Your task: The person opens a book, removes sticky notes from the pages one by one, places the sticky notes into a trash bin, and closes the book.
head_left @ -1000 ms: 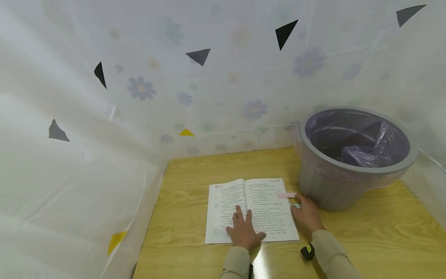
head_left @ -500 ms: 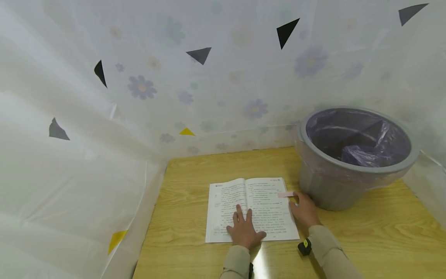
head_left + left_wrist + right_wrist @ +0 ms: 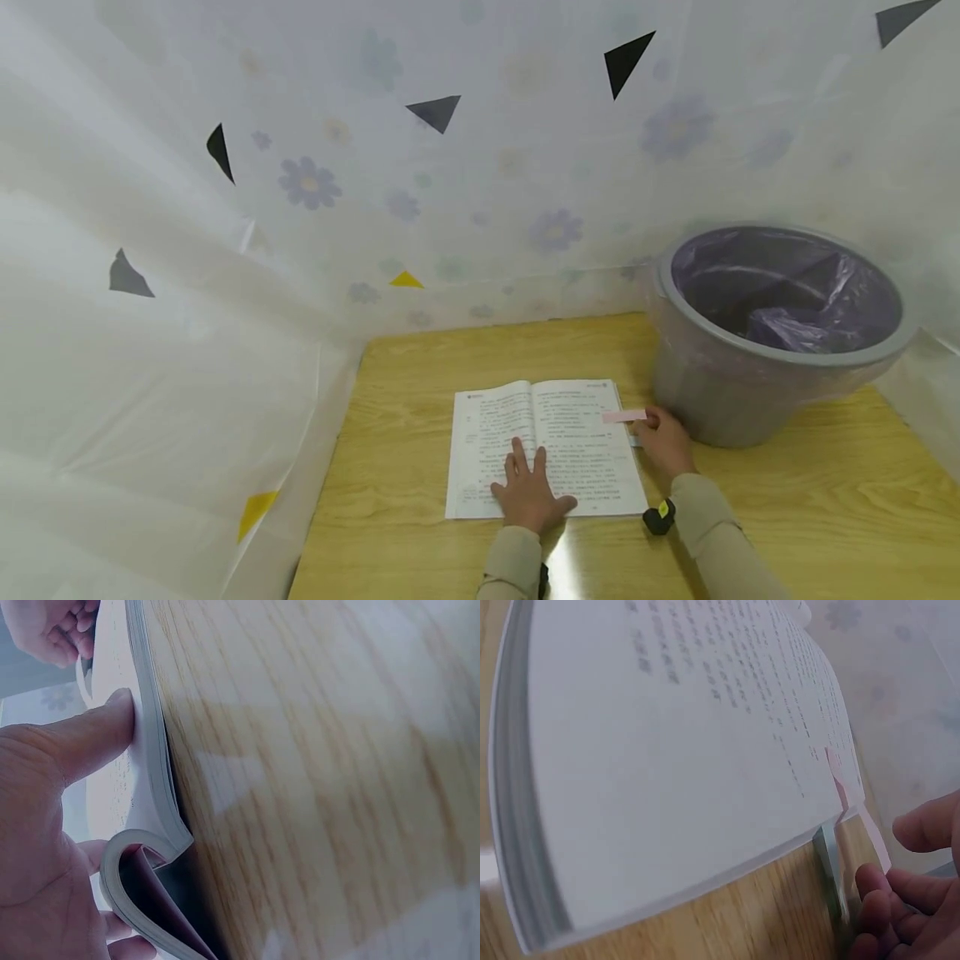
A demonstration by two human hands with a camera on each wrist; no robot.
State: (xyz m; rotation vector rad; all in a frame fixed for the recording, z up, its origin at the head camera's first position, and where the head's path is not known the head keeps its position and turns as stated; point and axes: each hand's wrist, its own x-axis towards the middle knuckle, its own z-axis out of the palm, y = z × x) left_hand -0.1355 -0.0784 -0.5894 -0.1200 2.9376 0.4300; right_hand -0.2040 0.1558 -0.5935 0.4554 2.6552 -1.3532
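An open book (image 3: 573,458) with printed pages lies on the table. My left hand (image 3: 528,497) rests flat over its lower middle, fingers spread, holding the pages down. In the left wrist view, the thumb presses on a page near the curled spine. A pink sticky tab (image 3: 624,416) crosses the right page and juts past its edge. My right hand (image 3: 663,442) is at the tab's outer end. The right wrist view shows its thumb and forefinger on either side of that end, with a gap between them. Below the pink tab, a teal tab (image 3: 828,859) sticks out from the book.
A grey bin (image 3: 720,400) with a purple plastic liner (image 3: 802,329) stands right behind my right hand. A small black device (image 3: 658,518) hangs by the right cuff. A pale sheet wall (image 3: 480,192) with flowers and triangles closes the table's back and left.
My right hand has shifted slightly outward along the pink tab, and more of the tab shows. The teal tab is visible again beside the fingers. My left hand stays on the book.
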